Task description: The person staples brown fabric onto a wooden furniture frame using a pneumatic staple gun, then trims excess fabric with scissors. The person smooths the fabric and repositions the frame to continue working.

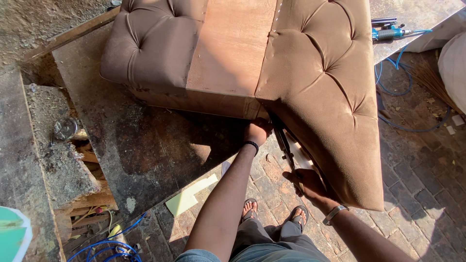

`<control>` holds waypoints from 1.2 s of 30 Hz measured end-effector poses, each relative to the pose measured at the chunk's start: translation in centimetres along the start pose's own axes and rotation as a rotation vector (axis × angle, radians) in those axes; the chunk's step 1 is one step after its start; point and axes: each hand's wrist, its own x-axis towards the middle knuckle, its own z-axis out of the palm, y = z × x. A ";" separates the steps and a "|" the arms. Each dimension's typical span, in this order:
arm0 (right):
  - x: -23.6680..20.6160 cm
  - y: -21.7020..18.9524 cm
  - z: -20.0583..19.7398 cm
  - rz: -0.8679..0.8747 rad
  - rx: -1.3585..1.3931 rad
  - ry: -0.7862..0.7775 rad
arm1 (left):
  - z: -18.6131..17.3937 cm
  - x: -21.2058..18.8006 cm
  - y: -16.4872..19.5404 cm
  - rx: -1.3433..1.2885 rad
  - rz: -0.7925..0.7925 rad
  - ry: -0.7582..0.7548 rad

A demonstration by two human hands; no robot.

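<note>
A brown tufted upholstered piece (320, 73) lies on a dusty workbench (141, 145), with a bare plywood strip (233, 48) between its two padded sections. My left hand (257, 130), with a black wristband, presses against the lower front edge where the wood meets the fabric. My right hand (308, 182), wearing a metal bracelet, grips a long dark tool (286, 145), likely scissors, that runs up along the underside edge of the hanging fabric.
A blue pneumatic tool (388, 33) with a blue hose (388, 87) lies at the bench's far right. Another blue hose (107, 247) coils at the lower left. Foam scraps (189, 196) lie on the brick floor near my sandalled feet (250, 208).
</note>
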 end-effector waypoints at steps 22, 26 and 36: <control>0.6 -0.2 -1.4 -0.014 -0.055 0.017 | -2.2 -0.2 0.0 0.201 -0.050 -0.014; 1.4 -0.2 -1.2 0.002 0.000 0.017 | -2.2 -0.4 0.1 0.202 -0.032 0.007; 1.8 1.1 -0.2 0.008 0.006 -0.004 | -1.3 -0.3 -2.2 0.228 0.039 0.029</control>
